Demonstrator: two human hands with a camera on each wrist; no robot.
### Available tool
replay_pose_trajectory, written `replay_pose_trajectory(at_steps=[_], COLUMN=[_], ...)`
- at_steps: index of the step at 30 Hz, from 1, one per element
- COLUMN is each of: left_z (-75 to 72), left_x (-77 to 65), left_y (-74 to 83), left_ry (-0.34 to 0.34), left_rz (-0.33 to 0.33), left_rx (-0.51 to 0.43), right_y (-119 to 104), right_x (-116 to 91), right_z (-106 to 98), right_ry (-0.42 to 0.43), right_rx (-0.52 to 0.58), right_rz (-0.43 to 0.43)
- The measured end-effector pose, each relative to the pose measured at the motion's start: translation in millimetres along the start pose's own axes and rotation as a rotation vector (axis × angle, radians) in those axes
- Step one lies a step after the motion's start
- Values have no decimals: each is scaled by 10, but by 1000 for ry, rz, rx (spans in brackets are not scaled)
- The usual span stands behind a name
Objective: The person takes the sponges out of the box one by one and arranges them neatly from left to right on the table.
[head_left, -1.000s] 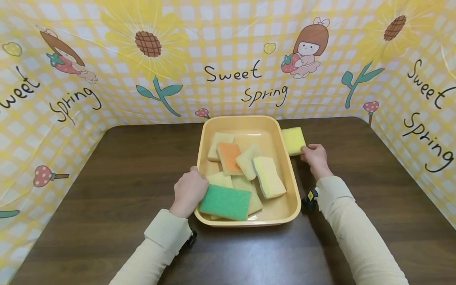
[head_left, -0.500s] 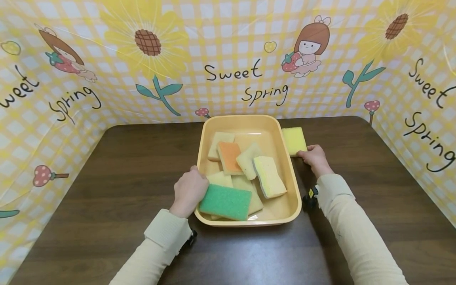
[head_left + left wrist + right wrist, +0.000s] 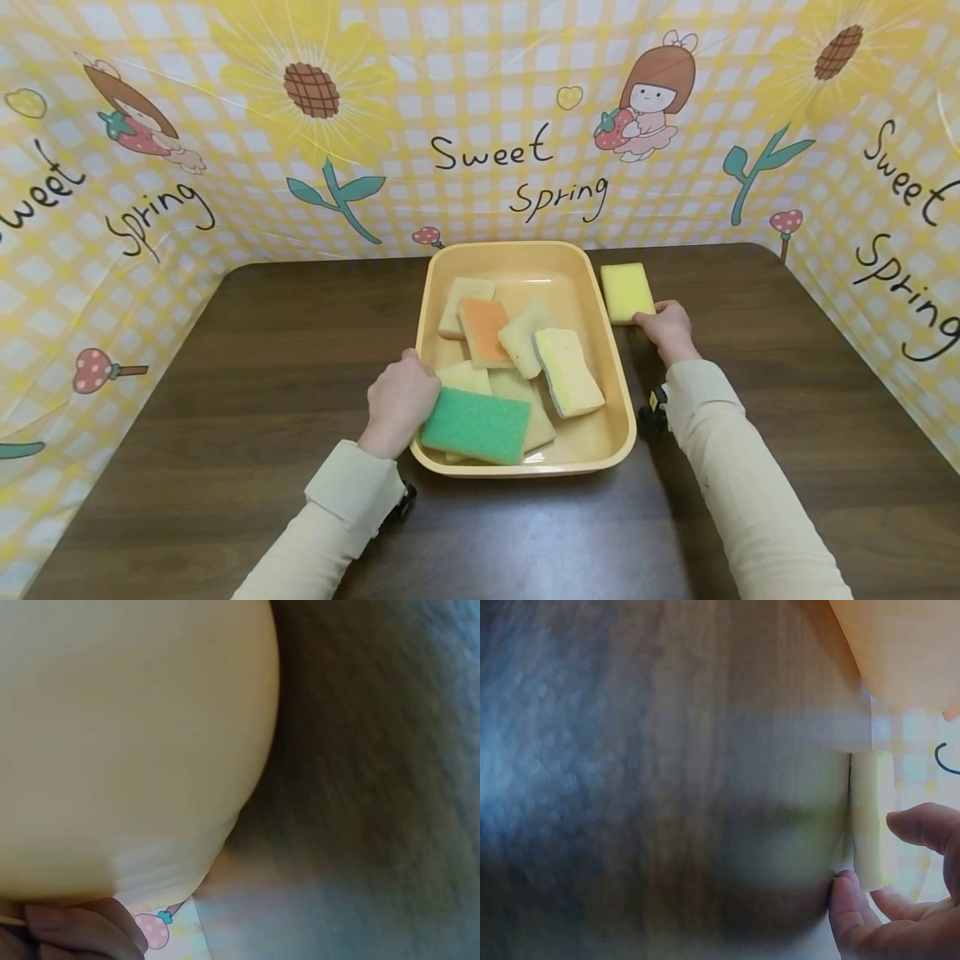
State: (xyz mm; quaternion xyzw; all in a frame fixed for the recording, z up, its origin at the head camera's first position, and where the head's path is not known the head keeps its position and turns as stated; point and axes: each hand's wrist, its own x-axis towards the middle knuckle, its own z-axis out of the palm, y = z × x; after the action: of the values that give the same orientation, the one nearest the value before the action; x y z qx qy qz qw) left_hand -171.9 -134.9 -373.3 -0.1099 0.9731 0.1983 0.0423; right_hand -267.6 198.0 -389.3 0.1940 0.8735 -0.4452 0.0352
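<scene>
My left hand (image 3: 401,404) grips the left rim of a yellow plastic tub (image 3: 585,454); the left wrist view shows its curled fingers (image 3: 90,930) at the rim under the tub's wall. To the right of the tub, a yellow sponge (image 3: 627,293) lies at the table's far side. My right hand (image 3: 666,329) holds its near right corner, thumb on one face and fingers at the lower edge in the right wrist view, where the sponge (image 3: 873,817) appears edge-on. Inside the tub are a green-faced sponge (image 3: 476,425), an orange-faced sponge (image 3: 483,329) and several pale yellow sponges (image 3: 573,375).
Beneath everything is a dark wooden table (image 3: 225,375). A yellow checked cloth (image 3: 480,83) with printed flowers hangs behind it and along both sides, close to the table's far edge.
My right hand has drawn the yellow sponge slightly to the right, and a gap now shows between it and the tub. The left hand and the tub have hardly moved.
</scene>
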Motion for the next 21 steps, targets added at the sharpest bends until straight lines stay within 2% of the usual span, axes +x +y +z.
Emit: replay_pose_trajectory(at_steps=[21], left_z=[6], left_x=[-2], left_y=[0], left_ry=[8], left_rz=[6], left_rx=[6], right_y=[14], right_x=[38], right_z=[0], right_ry=[-10], right_rx=[-19], right_rz=[8])
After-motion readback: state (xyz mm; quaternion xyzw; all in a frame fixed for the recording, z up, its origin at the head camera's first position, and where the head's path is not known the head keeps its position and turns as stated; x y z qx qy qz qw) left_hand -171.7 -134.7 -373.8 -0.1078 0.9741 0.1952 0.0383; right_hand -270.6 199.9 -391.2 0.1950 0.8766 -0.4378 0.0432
